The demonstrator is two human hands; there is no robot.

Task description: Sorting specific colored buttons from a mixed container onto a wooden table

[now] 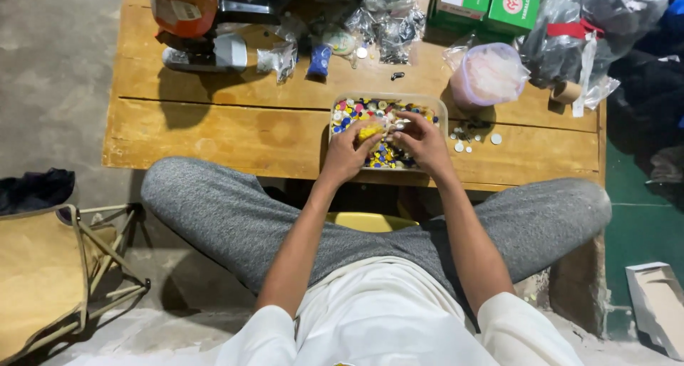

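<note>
A clear plastic tray (442,113) full of several small coloured caps or buttons sits near the front edge of a low wooden table (235,127). My left hand (348,151) is over the tray, fingers closed on a small yellow piece (370,132). My right hand (422,139) meets it from the right, its fingertips pinching a small pale part (399,124) against the yellow piece. Both hands hover just above the coloured pieces.
A few loose silver discs (470,137) lie right of the tray. Behind are a pink-lidded tub in a bag (488,74), green boxes (491,4), plastic bags of parts (388,21), a tape roll (566,92) and an orange machine (187,10). A folding stool (50,266) stands left.
</note>
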